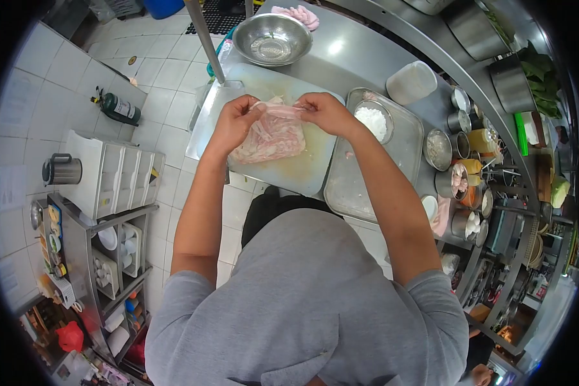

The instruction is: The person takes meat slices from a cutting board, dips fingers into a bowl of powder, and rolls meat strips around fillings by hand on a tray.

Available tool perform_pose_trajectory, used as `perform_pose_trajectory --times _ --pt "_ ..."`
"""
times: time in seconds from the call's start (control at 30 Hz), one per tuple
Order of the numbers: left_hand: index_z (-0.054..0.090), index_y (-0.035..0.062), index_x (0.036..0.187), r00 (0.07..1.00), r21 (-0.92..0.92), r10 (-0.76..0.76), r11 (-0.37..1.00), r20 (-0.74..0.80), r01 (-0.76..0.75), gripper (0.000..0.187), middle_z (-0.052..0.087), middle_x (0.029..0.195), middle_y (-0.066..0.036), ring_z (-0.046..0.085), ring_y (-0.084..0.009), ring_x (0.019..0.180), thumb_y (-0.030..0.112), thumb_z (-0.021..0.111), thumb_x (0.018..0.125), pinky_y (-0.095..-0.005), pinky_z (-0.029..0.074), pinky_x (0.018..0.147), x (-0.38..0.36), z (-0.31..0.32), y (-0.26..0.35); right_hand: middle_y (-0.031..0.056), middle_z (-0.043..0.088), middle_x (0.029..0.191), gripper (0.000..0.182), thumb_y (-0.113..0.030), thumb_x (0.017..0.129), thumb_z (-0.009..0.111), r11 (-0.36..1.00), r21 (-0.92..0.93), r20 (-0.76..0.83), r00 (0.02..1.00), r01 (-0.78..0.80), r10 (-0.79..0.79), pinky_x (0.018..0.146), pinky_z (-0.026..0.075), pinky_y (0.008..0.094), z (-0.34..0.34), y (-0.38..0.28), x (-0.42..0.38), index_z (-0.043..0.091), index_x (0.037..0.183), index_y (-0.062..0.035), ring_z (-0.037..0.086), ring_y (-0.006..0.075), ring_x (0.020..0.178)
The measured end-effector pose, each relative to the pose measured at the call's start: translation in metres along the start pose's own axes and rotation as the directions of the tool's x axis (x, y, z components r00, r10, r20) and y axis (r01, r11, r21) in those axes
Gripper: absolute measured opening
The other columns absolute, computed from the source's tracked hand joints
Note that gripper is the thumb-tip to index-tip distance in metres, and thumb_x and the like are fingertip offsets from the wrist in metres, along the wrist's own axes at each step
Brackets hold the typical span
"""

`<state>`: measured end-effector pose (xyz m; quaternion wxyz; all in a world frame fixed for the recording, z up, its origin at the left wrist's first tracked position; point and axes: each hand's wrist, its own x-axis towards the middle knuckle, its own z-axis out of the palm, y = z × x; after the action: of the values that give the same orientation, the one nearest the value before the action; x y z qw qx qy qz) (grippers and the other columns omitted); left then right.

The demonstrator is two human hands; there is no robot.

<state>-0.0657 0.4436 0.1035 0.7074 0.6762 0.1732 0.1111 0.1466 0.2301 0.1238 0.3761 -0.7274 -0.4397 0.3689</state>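
I see left hand [237, 122] and right hand [326, 112] each pinching the bag of raw meat [270, 134] over the cutting board [302, 168] | steel tray [357, 193] with white-powder bowl [374, 121] just right (metal bowl [272, 38] beyond) | surface [360, 55] crowded.

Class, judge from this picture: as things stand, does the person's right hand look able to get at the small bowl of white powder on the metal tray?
Probably yes: the right hand is beside the bowl of white powder, with nothing between them, though it would first have to let go of the bag of meat.

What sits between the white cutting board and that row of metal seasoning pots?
A metal tray holding a small bowl of white powder, seen from the head camera.
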Motion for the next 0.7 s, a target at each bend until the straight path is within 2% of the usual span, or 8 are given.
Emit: perform_pose_trajectory --times 0.07,0.17,0.23,0.27,0.33,0.43,0.53,0.7 --pt "0.076 0.0013 0.113 0.999 0.079 0.043 0.996 -0.002 -0.042 0.014 0.073 0.094 0.003 0.066 -0.0083 0.088 0.015 0.073 0.112 -0.0288 0.054 0.078 0.012 0.006 -0.005 0.0018 0.076 0.097 0.026 -0.009 0.103 0.08 0.997 0.068 -0.044 0.999 -0.019 0.022 0.086 0.058 0.0291 0.001 0.013 -0.015 0.076 0.126 0.0021 0.071 0.0083 0.095" --pt "0.077 0.001 0.114 0.956 0.201 0.25 0.955 -0.153 -0.217 0.011 0.075 0.09 -0.005 0.071 -0.0186 0.085 0.007 0.074 0.106 -0.0343 0.056 0.084 0.028 0.011 -0.012 0.0076 0.079 0.103 0.025 -0.006 0.102 0.076 0.973 0.195 -0.23 0.959 -0.12 0.165 0.09 0.061 0.0359 0.014 0.038 -0.039 0.077 0.125 0.0034 0.077 0.0194 0.1" --pt "0.078 0.0014 0.11 0.91 0.642 0.378 0.743 -0.17 -0.189 0.014 0.078 0.089 -0.015 0.076 -0.0325 0.083 0.007 0.076 0.097 -0.0422 0.06 0.082 0.031 -0.003 -0.008 0.0169 0.08 0.111 0.029 -0.008 0.101 0.073 0.803 -0.516 -0.382 0.919 -0.298 0.096 0.094 0.062 0.0463 0.027 0.056 -0.047 0.078 0.128 0.0003 0.079 0.0378 0.106" --pt "0.078 0.0014 0.11 0.911 0.648 0.379 0.737 -0.164 -0.19 0.014 0.078 0.089 -0.015 0.076 -0.0325 0.083 0.007 0.076 0.097 -0.0422 0.06 0.082 0.029 -0.009 -0.007 0.0169 0.08 0.111 0.029 -0.008 0.101 0.073 0.808 -0.509 -0.385 0.918 -0.297 0.095 0.094 0.062 0.0463 0.035 0.06 -0.048 0.078 0.128 0.0003 0.079 0.0378 0.106" --pt "0.079 0.0006 0.104 0.973 0.683 0.136 0.73 -0.187 0.029 0.016 0.079 0.088 -0.021 0.079 -0.0401 0.084 0.009 0.079 0.09 -0.0474 0.062 0.079 0.021 -0.014 -0.012 0.022 0.078 0.116 0.025 -0.013 0.1 0.071 0.833 -0.539 -0.514 0.832 -0.123 -0.21 0.097 0.06 0.0553 0.057 0.054 -0.045 0.08 0.121 -0.0033 0.074 0.0479 0.111" --pt "0.079 -0.0001 0.102 0.973 0.722 0.125 0.69 -0.195 0.056 0.018 0.08 0.086 -0.021 0.08 -0.0402 0.083 0.01 0.079 0.088 -0.0484 0.062 0.076 -0.003 -0.001 -0.014 0.0195 0.077 0.111 0.02 -0.02 0.1 0.073 0.862 -0.504 -0.253 0.946 0.051 -0.204 0.094 0.06 0.0545 0.072 0.036 -0.015 0.079 0.11 -0.0041 0.076 0.0436 0.107" --pt "0.079 -0.0002 0.103 0.94 0.708 0.171 0.7 -0.295 0.095 0.02 0.08 0.088 -0.021 0.079 -0.0416 0.084 0.009 0.078 0.086 -0.0492 0.062 0.078 -0.016 0.014 -0.024 0.0198 0.079 0.11 0.02 -0.022 0.095 0.075 0.905 -0.425 -0.165 0.983 -0.002 -0.076 0.101 0.06 0.0525 0.093 -0.007 0.016 0.08 0.099 -0.0036 0.077 0.0411 0.109" --pt "0.08 -0.0004 0.108 0.9 0.686 0.187 0.712 -0.392 0.151 0.026 0.081 0.092 -0.022 0.079 -0.044 0.089 0.01 0.079 0.084 -0.052 0.062 0.082 -0.026 0.026 -0.031 0.0217 0.082 0.104 0.023 -0.025 0.09 0.08 0.819 -0.574 -0.176 0.974 0.018 -0.145 0.092 0.062 0.0536 0.12 -0.004 0.058 0.083 0.093 -0.0029 0.079 0.043 0.1"
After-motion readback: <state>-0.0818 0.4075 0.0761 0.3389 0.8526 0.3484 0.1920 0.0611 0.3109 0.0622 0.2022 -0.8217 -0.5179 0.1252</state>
